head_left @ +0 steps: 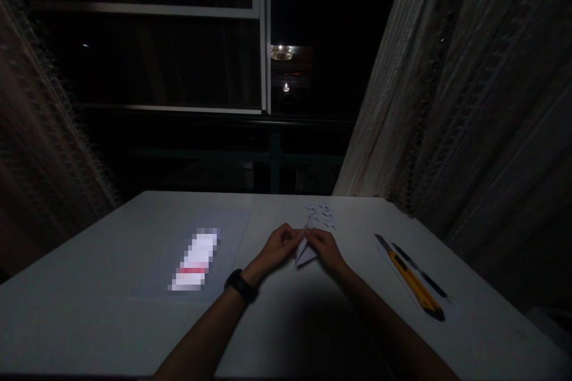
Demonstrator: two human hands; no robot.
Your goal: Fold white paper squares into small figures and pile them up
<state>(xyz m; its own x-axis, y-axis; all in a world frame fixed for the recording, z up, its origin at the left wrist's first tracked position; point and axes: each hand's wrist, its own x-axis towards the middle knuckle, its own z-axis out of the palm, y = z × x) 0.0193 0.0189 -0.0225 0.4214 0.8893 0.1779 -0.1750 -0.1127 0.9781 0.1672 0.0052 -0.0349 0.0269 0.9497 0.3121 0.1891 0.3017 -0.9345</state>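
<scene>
Both of my hands meet over the middle of the white table (pixel 277 321), pinching a small piece of folded white paper (pixel 305 255). My left hand (pixel 279 245), with a dark watch on its wrist, grips the paper from the left. From the other side my right hand (pixel 325 245) holds its upper part between thumb and fingers. The paper narrows toward my fingertips, and its wider part hangs below them. Just beyond my hands lie several small white paper pieces (pixel 328 214) with dark marks.
A yellow utility knife (pixel 413 283) and a dark pen (pixel 422 274) lie on the right. At left, a pixelated bright rectangle (pixel 194 262) rests on a pale sheet (pixel 239 226). Curtains (pixel 379 101) flank a dark window (pixel 170 59) behind the table.
</scene>
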